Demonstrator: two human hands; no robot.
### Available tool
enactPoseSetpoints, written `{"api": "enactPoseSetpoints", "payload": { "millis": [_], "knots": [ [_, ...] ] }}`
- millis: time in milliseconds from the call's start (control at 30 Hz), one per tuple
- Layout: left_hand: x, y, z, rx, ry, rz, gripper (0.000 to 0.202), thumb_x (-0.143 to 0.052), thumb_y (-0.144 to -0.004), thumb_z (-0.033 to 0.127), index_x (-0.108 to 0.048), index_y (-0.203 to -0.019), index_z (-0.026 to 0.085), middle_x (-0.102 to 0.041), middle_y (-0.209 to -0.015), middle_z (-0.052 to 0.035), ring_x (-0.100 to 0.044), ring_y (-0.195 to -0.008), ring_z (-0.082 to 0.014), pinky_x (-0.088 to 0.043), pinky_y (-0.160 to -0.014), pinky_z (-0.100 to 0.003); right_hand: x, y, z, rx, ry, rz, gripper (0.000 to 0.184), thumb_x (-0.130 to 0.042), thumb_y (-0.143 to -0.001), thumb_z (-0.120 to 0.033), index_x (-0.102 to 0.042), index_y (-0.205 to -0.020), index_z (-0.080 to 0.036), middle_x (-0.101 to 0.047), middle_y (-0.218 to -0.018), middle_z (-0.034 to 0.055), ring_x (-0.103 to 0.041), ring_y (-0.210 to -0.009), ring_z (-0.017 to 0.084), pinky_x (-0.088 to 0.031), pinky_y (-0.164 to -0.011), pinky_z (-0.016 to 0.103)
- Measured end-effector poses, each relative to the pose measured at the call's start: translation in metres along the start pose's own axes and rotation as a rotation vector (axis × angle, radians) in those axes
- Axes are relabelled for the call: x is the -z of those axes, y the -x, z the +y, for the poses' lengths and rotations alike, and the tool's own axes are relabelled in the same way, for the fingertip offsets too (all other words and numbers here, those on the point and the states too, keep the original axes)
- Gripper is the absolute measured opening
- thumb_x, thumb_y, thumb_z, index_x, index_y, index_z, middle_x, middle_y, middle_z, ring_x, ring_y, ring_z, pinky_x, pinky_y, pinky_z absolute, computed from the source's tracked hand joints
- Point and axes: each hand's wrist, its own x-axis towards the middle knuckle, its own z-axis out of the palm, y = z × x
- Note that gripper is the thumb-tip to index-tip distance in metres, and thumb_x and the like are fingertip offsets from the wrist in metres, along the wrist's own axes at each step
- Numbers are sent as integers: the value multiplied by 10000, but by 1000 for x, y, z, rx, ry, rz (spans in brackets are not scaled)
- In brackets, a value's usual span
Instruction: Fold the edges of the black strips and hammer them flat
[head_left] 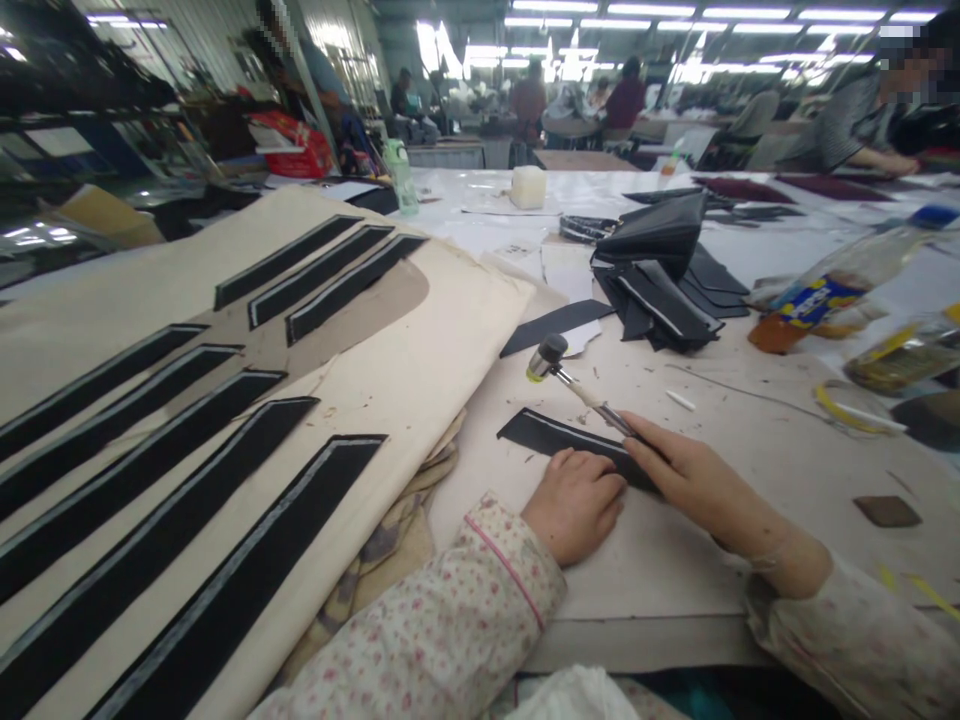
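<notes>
My right hand [679, 475] is closed round the handle of a small mallet [555, 352]. The mallet's metal head has a black face on top and a yellowish one below, raised above the work surface. Under it lies a black strip [544, 428] with a pale line along its edge. Curled fingers of my left hand [577, 505] press on the strip's near edge. My right hand covers the strip's right end.
On the left, a cream sheet [450, 300] bears several black strips [255, 560] with pale edge lines. Black pieces [660, 300] are piled behind the mallet. A Pepsi bottle [814, 300], a tape roll [855, 405] and a white stick [680, 400] lie rightward. Co-workers sit beyond.
</notes>
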Motion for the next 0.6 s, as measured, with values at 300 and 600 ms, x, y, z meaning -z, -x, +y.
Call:
{"api": "enactPoseSetpoints", "payload": {
  "millis": [300,600],
  "knots": [
    [1,0,-1,-1,-30,-13,178,-511,-844,261,-582,-984,177,-584,-1056,-53,-478,-1044,-206,-358,-933,-373,-9,-1,5,68,32,-89,416,-363,-897,-321,-499,-1262,-178,-585,-1227,75,-569,-1095,209,-449,-943,350],
    [0,0,-2,-9,-28,1,169,-492,-854,261,-596,-956,175,-589,-1048,-54,-484,-1032,-201,-367,-919,-371,-5,-2,1,114,93,-147,441,-299,-920,-337,-466,-1295,-175,-578,-1233,88,-572,-1089,221,-454,-938,387]
  ]
}}
